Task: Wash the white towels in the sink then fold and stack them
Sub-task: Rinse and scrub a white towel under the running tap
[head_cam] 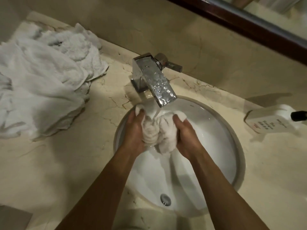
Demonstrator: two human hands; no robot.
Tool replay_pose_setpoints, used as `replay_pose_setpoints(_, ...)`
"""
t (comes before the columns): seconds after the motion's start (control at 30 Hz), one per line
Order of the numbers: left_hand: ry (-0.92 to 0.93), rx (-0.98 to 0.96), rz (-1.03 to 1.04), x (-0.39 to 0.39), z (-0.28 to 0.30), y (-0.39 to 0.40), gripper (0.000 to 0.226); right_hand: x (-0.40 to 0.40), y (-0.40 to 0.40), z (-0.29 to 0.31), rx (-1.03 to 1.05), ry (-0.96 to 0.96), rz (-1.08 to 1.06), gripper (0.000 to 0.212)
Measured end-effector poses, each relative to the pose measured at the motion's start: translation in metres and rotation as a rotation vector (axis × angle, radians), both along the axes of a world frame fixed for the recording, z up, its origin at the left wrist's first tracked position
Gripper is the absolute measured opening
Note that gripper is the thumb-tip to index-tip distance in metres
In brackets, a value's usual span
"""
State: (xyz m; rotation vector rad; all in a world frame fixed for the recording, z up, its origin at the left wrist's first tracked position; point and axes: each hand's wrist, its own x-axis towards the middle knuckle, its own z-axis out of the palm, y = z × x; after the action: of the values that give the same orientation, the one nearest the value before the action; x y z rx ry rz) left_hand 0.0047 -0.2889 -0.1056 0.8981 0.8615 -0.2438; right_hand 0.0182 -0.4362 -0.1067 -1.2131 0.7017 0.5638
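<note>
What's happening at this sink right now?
A person is washing a white towel by hand. The left hand and right hand both grip the bunched, wet cloth over the round white sink, right under the chrome faucet, which is running onto it. A crumpled pile of white towels lies on the marble counter to the left, unfolded. A white bottle lies on its side at the right.

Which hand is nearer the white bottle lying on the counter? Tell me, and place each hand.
Right. The right hand grips the towel on the side facing the bottle, though apart from it. The left hand grips the towel's far side, farther off.
</note>
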Motion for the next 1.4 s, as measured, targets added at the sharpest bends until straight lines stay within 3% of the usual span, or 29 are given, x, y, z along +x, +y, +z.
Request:
replay_pose_setpoints(0.07, -0.143, -0.056, -0.044, -0.001, -0.002, 0.000, 0.034, 0.009, 0.006, 0.023, 0.046, -0.055, -0.021, 0.035)
replay_pose_setpoints(0.17, -0.136, 0.390, -0.264, 0.002, -0.009, -0.013, 0.044, 0.010, 0.026, 0.035, 0.067, -0.101, 0.016, 0.028)
replay_pose_setpoints(0.2, -0.079, 0.523, -0.332, 0.005, -0.012, -0.015, 0.041, 0.008, 0.035, 0.034, 0.016, -0.122, 0.066, 0.025)
replay_pose_setpoints(0.3, 0.052, 0.558, -0.375, 0.005, -0.016, -0.019, 0.031, 0.008, 0.052, 0.023, -0.227, -0.175, 0.224, 0.019)
replay_pose_setpoints(0.4, -0.054, 0.645, -0.441, -0.001, -0.008, -0.029, 0.038, 0.026, 0.058, 0.005, -0.388, -0.183, 0.228, 0.023)
replay_pose_setpoints(0.53, 0.092, 0.429, -0.285, 0.020, -0.020, -0.012, 0.035, 0.015, 0.075, 0.006, -0.499, -0.258, 0.337, 0.035)
replay_pose_setpoints(0.67, 0.021, 0.641, -0.399, 0.009, -0.008, -0.024, 0.031, 0.019, 0.062, -0.020, -0.545, -0.183, 0.338, 0.052)
replay_pose_setpoints(0.77, 0.066, 0.637, -0.396, 0.016, -0.011, -0.021, 0.031, 0.015, 0.064, -0.026, -0.564, -0.159, 0.384, 0.055)
replay_pose_setpoints(0.9, 0.096, 0.558, -0.417, 0.029, -0.009, -0.003, 0.039, -0.002, 0.074, 0.010, -0.516, -0.246, 0.363, 0.043)
replay_pose_setpoints(1.0, 0.000, 0.720, -0.554, 0.014, 0.002, -0.026, 0.035, 0.025, 0.060, 0.004, -0.543, -0.189, 0.385, 0.037)
replay_pose_setpoints(1.1, -0.023, 0.814, -0.487, 0.024, -0.004, -0.021, 0.035, 0.028, 0.063, 0.002, -0.481, -0.146, 0.331, 0.029)
replay_pose_setpoints(1.17, 0.005, 0.862, -0.547, 0.034, -0.007, -0.008, 0.032, 0.014, 0.067, 0.006, -0.470, -0.121, 0.320, 0.033)
replay_pose_setpoints(1.3, -0.034, 0.766, -0.624, 0.014, 0.014, -0.021, 0.031, 0.019, 0.052, 0.005, -0.376, -0.106, 0.262, 0.037)
replay_pose_setpoints(1.4, -0.036, 0.762, -0.588, 0.010, 0.027, -0.026, 0.033, 0.040, 0.055, -0.001, -0.268, -0.037, 0.232, 0.022)
